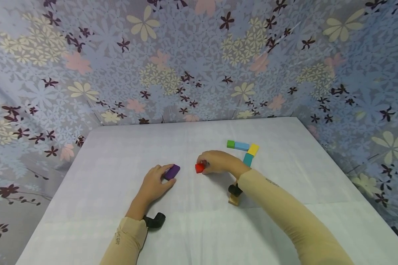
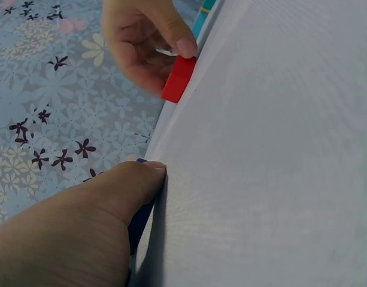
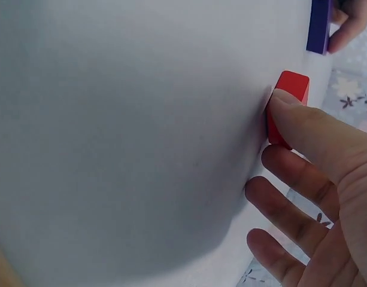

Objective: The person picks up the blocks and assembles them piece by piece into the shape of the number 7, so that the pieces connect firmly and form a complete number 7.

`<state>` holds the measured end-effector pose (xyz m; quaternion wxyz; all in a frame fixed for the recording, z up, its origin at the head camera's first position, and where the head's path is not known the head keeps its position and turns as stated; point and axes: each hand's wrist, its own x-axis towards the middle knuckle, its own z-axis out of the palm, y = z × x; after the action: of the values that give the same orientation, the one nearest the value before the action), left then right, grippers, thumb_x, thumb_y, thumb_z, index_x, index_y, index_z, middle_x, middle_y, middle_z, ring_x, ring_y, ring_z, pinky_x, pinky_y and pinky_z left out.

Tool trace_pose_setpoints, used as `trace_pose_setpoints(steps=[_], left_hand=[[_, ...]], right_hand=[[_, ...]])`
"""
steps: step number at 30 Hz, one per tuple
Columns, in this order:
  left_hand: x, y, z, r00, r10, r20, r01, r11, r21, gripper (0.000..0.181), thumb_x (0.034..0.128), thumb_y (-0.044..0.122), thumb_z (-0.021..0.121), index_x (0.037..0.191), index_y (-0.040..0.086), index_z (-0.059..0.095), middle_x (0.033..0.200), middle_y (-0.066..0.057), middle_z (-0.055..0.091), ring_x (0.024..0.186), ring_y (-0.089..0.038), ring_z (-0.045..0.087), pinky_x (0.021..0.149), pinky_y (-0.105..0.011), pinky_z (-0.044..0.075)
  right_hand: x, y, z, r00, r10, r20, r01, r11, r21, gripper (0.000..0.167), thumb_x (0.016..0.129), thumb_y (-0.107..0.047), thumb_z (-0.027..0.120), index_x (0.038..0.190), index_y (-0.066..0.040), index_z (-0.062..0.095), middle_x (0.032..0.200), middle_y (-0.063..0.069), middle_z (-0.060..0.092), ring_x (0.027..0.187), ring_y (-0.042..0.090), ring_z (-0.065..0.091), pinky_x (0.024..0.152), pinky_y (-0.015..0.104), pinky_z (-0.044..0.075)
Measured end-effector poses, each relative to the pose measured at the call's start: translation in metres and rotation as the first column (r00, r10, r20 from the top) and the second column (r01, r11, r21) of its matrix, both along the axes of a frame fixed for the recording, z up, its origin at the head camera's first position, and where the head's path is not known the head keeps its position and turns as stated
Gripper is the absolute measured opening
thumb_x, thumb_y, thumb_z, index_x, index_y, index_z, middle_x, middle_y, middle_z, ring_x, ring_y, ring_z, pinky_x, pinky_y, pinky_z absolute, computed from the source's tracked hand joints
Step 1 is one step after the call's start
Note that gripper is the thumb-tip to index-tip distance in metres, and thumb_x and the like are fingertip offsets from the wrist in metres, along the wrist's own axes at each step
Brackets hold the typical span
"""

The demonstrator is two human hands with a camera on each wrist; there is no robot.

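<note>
Near the middle of the white table, my right hand (image 1: 219, 161) pinches a red block (image 1: 199, 168) between thumb and fingers. In the right wrist view the thumb lies across the red block (image 3: 298, 86), and the other fingers are spread below it. To its left, my left hand (image 1: 152, 187) holds a purple block (image 1: 172, 172) between thumb and fingers. The left wrist view shows only a dark sliver of the purple block (image 2: 141, 224) behind the thumb. A gap of bare table separates the two blocks.
Right of the hands runs a bent line of blocks: green (image 1: 230, 144), light blue (image 1: 241, 146), yellow (image 1: 253, 149) and teal (image 1: 248, 159). My right forearm hides part of it. A tan block (image 1: 233, 200) shows below that forearm. Flowered cloth (image 1: 185, 55) hangs behind the table.
</note>
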<state>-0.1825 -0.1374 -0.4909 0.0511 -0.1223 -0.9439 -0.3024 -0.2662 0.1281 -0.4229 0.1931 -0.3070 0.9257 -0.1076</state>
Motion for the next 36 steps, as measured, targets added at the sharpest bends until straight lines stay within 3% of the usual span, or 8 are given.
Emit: trace_pose_setpoints(steps=[4,14,19,24,29,36], left_hand=[[0.0,-0.001,-0.001,1.0,0.001,-0.008,-0.001,1.0,-0.001,0.059,0.0872,0.037,0.073,0.141,0.02,0.056,0.099,-0.005,0.061,0.087,-0.018,0.049,0.08,-0.036,0.04],[0.0,-0.001,0.0,1.0,0.007,0.012,-0.007,1.0,0.003,0.059,0.0876,0.037,0.072,0.141,0.019,0.055,0.1,-0.006,0.061,0.089,-0.019,0.05,0.081,-0.036,0.041],[0.0,0.0,-0.003,1.0,0.002,0.005,-0.002,1.0,0.001,0.059,0.0873,0.036,0.072,0.141,0.02,0.056,0.1,-0.006,0.061,0.088,-0.019,0.05,0.08,-0.035,0.04],[-0.001,0.001,-0.004,1.0,-0.001,-0.003,0.001,1.0,0.0,0.059,0.0874,0.036,0.072,0.141,0.02,0.056,0.101,-0.006,0.062,0.089,-0.019,0.051,0.081,-0.036,0.041],[-0.001,0.001,-0.002,1.0,0.0,-0.008,0.0,1.0,-0.001,0.058,0.0874,0.036,0.072,0.141,0.019,0.056,0.1,-0.006,0.062,0.088,-0.019,0.05,0.081,-0.036,0.041],[0.001,0.0,-0.001,1.0,0.006,-0.001,-0.006,1.0,0.003,0.058,0.0875,0.036,0.072,0.141,0.02,0.056,0.099,-0.006,0.061,0.087,-0.018,0.048,0.08,-0.035,0.039]], right_hand=[[-0.009,0.003,0.003,1.0,-0.02,0.008,0.02,0.999,-0.031,0.039,0.089,-0.03,0.075,0.125,-0.019,0.064,0.113,-0.001,0.063,0.104,0.018,0.055,0.1,0.038,0.046],[-0.041,0.026,0.004,0.991,-0.118,-0.071,0.111,0.989,-0.097,0.035,0.09,-0.023,0.073,0.122,-0.014,0.063,0.106,0.006,0.061,0.097,0.023,0.054,0.092,0.039,0.045],[-0.049,0.041,0.0,0.971,-0.17,-0.167,0.163,0.985,-0.057,0.037,0.089,-0.027,0.074,0.122,-0.014,0.065,0.109,0.007,0.063,0.107,0.028,0.051,0.097,0.044,0.04],[-0.055,0.057,-0.002,0.935,-0.224,-0.277,0.226,0.974,-0.025,0.039,0.089,-0.03,0.074,0.125,-0.017,0.065,0.125,0.01,0.06,0.126,0.035,0.043,0.105,0.054,0.035],[-0.06,0.068,-0.003,0.921,-0.279,-0.271,0.279,0.96,-0.038,0.039,0.091,-0.028,0.072,0.127,-0.015,0.064,0.137,0.014,0.054,0.136,0.039,0.036,0.11,0.059,0.03],[-0.066,0.072,-0.005,0.919,-0.299,-0.259,0.307,0.952,-0.011,0.041,0.094,-0.029,0.068,0.131,-0.013,0.061,0.141,0.016,0.051,0.137,0.04,0.035,0.11,0.058,0.03]])
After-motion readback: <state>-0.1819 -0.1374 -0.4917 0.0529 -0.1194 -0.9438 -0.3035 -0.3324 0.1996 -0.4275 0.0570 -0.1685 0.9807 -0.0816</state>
